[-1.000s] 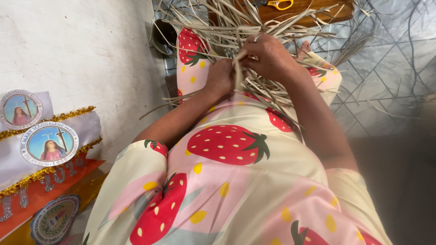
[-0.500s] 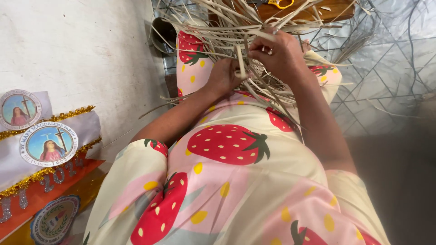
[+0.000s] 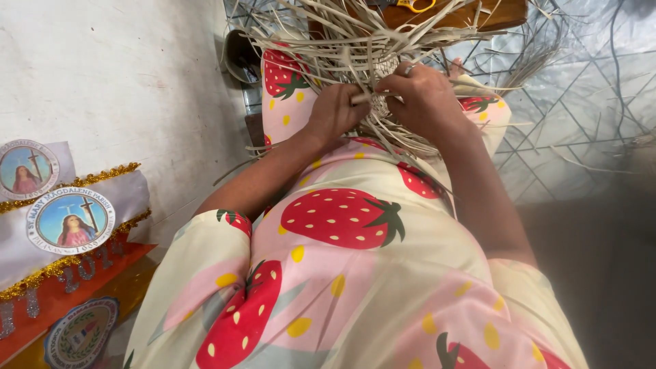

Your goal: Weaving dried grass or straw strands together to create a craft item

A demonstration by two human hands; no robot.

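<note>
left hand pinching pale strip | right hand closed, fingers curled over woven piece on lap | advice: keep strip flat, pull snug, loose ends clear

Left hand, right hand meet, fingers curled, seemingly pinching.
</note>
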